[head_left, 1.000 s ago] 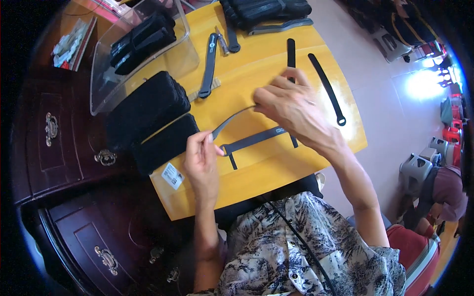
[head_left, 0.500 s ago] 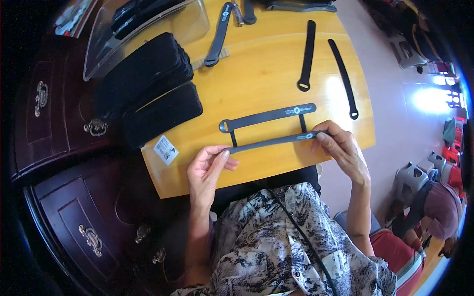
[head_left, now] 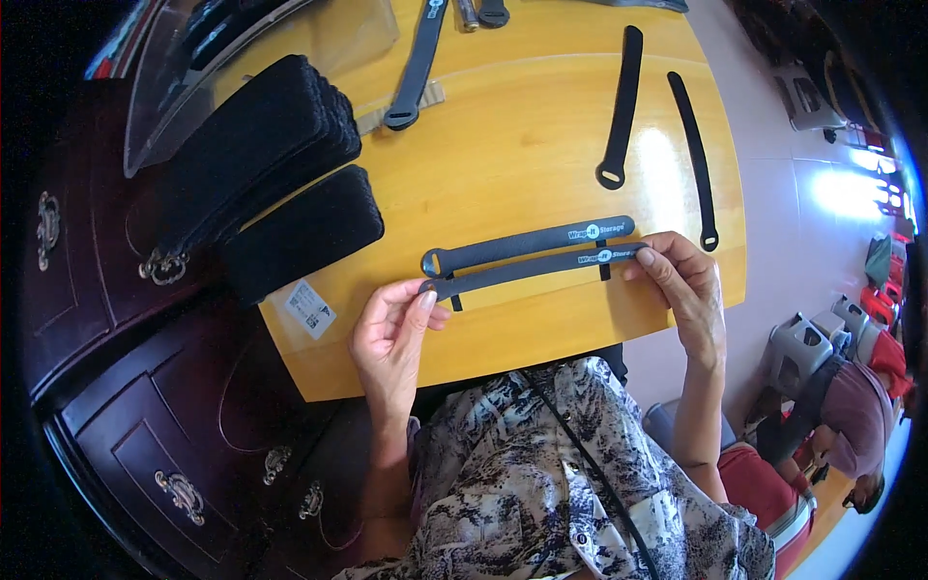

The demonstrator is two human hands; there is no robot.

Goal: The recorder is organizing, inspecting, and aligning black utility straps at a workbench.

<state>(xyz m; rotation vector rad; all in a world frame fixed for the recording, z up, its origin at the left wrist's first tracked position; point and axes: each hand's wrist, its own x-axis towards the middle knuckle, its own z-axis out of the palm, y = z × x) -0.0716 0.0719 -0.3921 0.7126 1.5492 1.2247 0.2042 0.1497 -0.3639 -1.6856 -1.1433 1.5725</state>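
Note:
Stretched between my two hands is a dark grey hook-and-loop strap [head_left: 522, 272] with pale print near its right end. My left hand [head_left: 390, 338] pinches the slotted left end, thumb on top. At the other end, my right hand [head_left: 686, 295] grips the tip between thumb and fingers. Just beyond it, a matching strap [head_left: 512, 246] lies on the table, its slotted end to the left. Two short dark strips, one on the left [head_left: 457, 302] and one on the right [head_left: 605, 272], show crosswise at the held strap.
On the yellow table [head_left: 483, 174], black fuzzy pieces form a thick stack [head_left: 242, 145] and a lower pile [head_left: 304, 232] at left. A white label [head_left: 310, 308] sits near the edge. Loose straps [head_left: 621, 106] lie beyond my hands. A clear bin [head_left: 358, 43] stands far left.
The held strap has moved closer to the strap lying on the table and its printed face now shows more. My left hand has shifted slightly left; the view has tilted a little.

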